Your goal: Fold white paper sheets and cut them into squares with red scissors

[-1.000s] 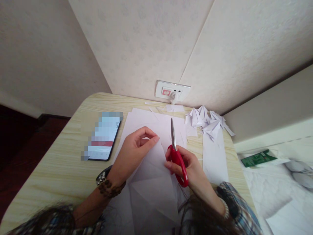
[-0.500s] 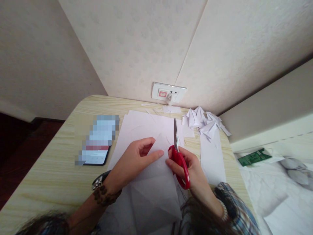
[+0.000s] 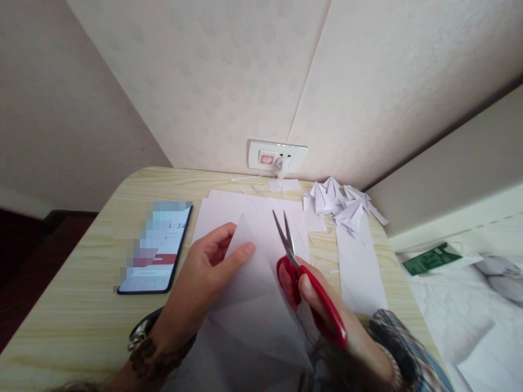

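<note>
My left hand [image 3: 212, 272] pinches a creased sheet of white paper [image 3: 261, 321] near its pointed upper corner, thumb in front and fingers behind. The sheet hangs toward me, raised above a stack of white paper [image 3: 286, 209] on the table. In my right hand [image 3: 314, 294] are red-handled scissors [image 3: 291, 253], their blades parted and pointing up and away from me. The blades are apart from the held sheet's corner, to its right.
A phone [image 3: 153, 250] lies left on the wooden table [image 3: 73, 283]. Folded white paper pieces [image 3: 337, 204] are piled back right, above a paper strip [image 3: 359, 267]. Paper scraps [image 3: 285, 185] lie below a wall socket [image 3: 277, 157]. A green packet [image 3: 432, 258] lies beyond the right edge.
The scissors have opened and tilted left, their handles shifting right and toward me. My left hand has moved left and now grips the sheet's corner, which is lifted.
</note>
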`<move>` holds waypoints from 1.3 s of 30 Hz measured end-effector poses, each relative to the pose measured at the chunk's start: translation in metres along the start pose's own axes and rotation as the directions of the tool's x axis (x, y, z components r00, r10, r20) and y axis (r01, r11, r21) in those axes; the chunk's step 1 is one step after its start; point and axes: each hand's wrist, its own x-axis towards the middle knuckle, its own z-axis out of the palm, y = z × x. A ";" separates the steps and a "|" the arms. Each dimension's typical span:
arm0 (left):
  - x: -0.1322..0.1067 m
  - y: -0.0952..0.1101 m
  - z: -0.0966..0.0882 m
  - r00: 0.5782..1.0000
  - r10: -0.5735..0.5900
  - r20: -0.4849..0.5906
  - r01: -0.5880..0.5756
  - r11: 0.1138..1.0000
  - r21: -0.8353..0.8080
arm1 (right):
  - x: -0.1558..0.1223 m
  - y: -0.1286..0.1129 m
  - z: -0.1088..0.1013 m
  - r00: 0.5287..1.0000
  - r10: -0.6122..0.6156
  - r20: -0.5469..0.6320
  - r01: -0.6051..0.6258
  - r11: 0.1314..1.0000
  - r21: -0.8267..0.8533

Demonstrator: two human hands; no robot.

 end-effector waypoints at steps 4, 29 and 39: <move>-0.001 0.000 0.000 1.000 -0.004 -0.017 0.004 1.000 0.018 | 0.001 -0.005 0.002 0.999 0.022 0.029 -0.019 0.994 -0.111; 0.002 -0.010 0.004 0.996 -0.087 0.009 0.088 0.995 -0.044 | -0.002 -0.019 0.007 0.991 0.115 -0.063 -0.130 0.926 -0.354; 0.003 -0.009 0.003 0.993 -0.111 0.029 0.113 0.992 -0.056 | -0.004 -0.015 0.007 0.993 0.090 -0.078 -0.113 0.923 -0.369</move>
